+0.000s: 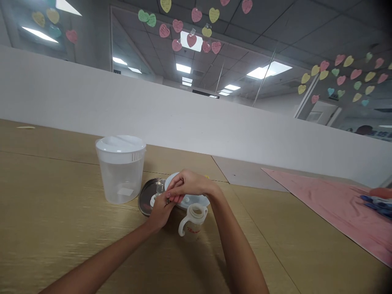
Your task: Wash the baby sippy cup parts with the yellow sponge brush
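Observation:
My left hand and my right hand meet over the dishes, fingers pinched together. What lies between their fingertips is too small and hidden to name. Under and beside them is a round metal tray bearing a small clear glass piece and a white round part. Behind the right hand, a pale round plate is partly covered. Just below that hand stands a clear jug with a white rim, a curved handle and red lettering, its top uncovered.
A translucent lidded bucket stands left of the tray. Pink cloth covers the table's right side, with blue and orange items on it. The white partition runs along the back of the tan table.

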`<state>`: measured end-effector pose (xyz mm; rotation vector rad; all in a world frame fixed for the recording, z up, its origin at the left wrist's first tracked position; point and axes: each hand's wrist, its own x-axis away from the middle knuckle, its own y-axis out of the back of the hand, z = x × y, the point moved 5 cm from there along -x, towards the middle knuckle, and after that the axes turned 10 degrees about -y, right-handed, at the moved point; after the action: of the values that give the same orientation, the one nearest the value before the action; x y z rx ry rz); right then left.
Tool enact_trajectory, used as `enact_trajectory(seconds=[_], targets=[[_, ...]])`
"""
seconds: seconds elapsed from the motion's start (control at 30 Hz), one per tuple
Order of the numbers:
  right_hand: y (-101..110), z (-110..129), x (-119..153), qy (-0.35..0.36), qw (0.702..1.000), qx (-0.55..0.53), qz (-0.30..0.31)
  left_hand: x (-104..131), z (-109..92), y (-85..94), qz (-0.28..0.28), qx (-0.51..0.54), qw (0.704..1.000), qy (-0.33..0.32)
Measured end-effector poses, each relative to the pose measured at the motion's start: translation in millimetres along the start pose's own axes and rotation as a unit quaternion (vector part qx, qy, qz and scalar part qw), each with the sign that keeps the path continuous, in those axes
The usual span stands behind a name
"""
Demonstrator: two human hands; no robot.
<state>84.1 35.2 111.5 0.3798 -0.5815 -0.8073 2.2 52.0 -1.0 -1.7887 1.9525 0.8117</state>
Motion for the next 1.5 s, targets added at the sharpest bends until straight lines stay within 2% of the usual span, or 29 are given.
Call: enact_trajectory(seconds=[0.4,0.63,0.77,0.87,0.93,1.0,1.13,1.27,1.37,1.5], targets=[[9,-18,-13,-0.030,0.999,0.031,-0.022,0,-12,1.1,0.013,-0.017,1.000,0.007],[7,-18,-17,0.002,0.996,0.074,-0.044,-1,-15,0.4,0.018,0.003,1.000,0.000],[7,-15,-14,0.013,0.988,0.128,-0.081,-2,-17,-0.4,0.026,0.031,0.999,0.005],[6,-6,-8,0.008,0.960,0.222,-0.169,-3,-17,1.4,0.018,0.036,0.999,0.009],[5,2,-2,0.000,0.924,0.295,-0.242,-4,-16,2.8,0.013,0.038,0.999,0.010],[1,8,2,-0.014,0.894,0.351,-0.279,-3,-16,3.5,0.013,0.042,0.999,0.006],[-6,12,5,-0.047,0.872,0.413,-0.261,-3,-18,3.6,0.021,0.038,0.999,0.005],[-6,16,6,-0.043,0.859,0.442,-0.254,-3,-22,4.3,0.019,0.037,0.999,0.009],[-6,21,7,-0.039,0.852,0.452,-0.262,-4,-21,5.2,0.013,0.033,0.999,0.005],[-9,31,10,-0.032,0.832,0.476,-0.284,-5,-14,6.8,0.009,-0.029,0.999,-0.011]])
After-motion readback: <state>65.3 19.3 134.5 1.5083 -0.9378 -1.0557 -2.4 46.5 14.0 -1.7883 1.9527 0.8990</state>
